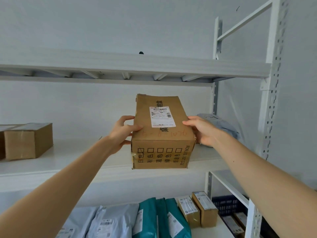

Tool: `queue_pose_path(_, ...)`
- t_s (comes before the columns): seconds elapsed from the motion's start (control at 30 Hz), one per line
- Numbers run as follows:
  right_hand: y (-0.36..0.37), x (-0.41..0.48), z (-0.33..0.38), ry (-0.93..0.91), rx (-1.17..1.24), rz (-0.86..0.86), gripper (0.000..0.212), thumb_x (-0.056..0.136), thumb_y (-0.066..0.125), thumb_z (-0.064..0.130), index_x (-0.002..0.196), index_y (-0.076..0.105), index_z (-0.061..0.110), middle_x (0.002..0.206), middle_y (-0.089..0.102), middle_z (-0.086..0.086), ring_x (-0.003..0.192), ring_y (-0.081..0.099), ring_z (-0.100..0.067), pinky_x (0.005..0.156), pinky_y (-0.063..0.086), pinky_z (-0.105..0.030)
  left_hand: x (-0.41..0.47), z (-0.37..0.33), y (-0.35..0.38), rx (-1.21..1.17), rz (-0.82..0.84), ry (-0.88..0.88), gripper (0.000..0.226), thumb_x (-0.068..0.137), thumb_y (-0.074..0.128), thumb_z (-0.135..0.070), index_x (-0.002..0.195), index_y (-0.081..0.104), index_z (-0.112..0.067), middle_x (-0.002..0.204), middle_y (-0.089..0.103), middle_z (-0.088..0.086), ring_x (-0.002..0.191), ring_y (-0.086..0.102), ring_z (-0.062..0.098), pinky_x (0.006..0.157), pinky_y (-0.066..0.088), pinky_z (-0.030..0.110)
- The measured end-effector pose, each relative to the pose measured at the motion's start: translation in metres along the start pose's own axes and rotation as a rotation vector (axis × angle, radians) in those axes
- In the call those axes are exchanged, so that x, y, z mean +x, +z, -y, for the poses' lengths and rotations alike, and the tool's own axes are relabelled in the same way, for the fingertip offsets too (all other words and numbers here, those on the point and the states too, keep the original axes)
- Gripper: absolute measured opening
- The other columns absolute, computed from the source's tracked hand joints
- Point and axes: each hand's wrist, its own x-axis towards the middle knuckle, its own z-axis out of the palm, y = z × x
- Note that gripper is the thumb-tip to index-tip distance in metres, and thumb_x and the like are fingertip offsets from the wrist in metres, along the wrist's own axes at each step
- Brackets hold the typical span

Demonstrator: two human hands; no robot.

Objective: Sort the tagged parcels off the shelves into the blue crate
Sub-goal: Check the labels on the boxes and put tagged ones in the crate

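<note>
Head view: teal mailers (154,219) and two small cartons (204,208) lie on the low shelf, with the blue crate (224,204) just right of them, past the post. Above, the left hand (122,133) and right hand (202,131) grip the sides of the labelled box (161,134), thumbs on top, at the front edge of the middle shelf (68,162). A grey bag (221,124) lies behind.

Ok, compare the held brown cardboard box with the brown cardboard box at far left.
The held cardboard box bears a white label and black print; the far-left cardboard box shows a plain front. The left hand and right hand grip the first; the second sits untouched. Both brown.
</note>
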Motion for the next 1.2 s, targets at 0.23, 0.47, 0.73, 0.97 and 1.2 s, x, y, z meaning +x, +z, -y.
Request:
queue_pose_path(0.23,0.005,-0.072,-0.008,-0.055,0.081,0.084,0.063,0.087,0.061,-0.001,0.142,0.039,0.021,0.117,0.063,-0.01,0.104,0.063,-0.026,0.082,0.055,-0.04,-0.065,-0.002,-0.012,-0.033,0.068,0.044,0.073,0.075,0.076,-0.006,0.135,0.041,-0.028,0.13,0.051,0.006,0.116,0.055,0.029,0.098,0.047,0.055)
queue_pose_path(0.47,0.005,-0.128,-0.016,-0.106,0.098,0.163,0.068,0.084,0.064,-0.004,0.14,0.043,0.028,0.113,0.065,-0.006,0.103,0.062,-0.024,0.076,0.051,-0.036,-0.121,0.0,-0.015,-0.127,0.058,0.03,0.071,0.075,0.076,-0.007,0.137,0.045,-0.02,0.129,0.056,0.004,0.115,0.058,0.024,0.097,0.048,0.051)
queue_pose_path(0.73,0.0,-0.164,-0.036,-0.123,0.097,0.256,0.08,0.079,0.065,-0.01,0.141,0.04,0.035,0.129,0.055,-0.009,0.114,0.057,-0.025,0.081,0.052,-0.038,-0.17,0.009,-0.015,-0.101,0.131,0.079,0.076,0.07,0.077,-0.003,0.136,0.045,-0.023,0.135,0.05,-0.002,0.111,0.061,0.02,0.095,0.051,0.046)
queue_pose_path(0.97,0.008,-0.173,-0.044,-0.181,0.135,0.269,0.079,0.08,0.062,-0.013,0.14,0.041,0.034,0.133,0.052,-0.001,0.111,0.06,-0.019,0.08,0.054,-0.036,-0.178,0.014,-0.024,-0.115,0.117,0.139,0.081,0.063,0.083,0.0,0.133,0.047,-0.019,0.14,0.047,-0.002,0.107,0.065,0.027,0.093,0.051,0.048)
queue_pose_path(1.2,0.022,-0.15,-0.03,-0.211,0.093,0.255,0.079,0.082,0.062,-0.011,0.142,0.04,0.034,0.139,0.049,-0.003,0.12,0.054,-0.022,0.082,0.051,-0.036,-0.152,0.006,-0.04,-0.1,0.116,0.165,0.081,0.065,0.081,-0.005,0.136,0.047,-0.022,0.14,0.049,-0.006,0.102,0.067,0.015,0.09,0.054,0.04)
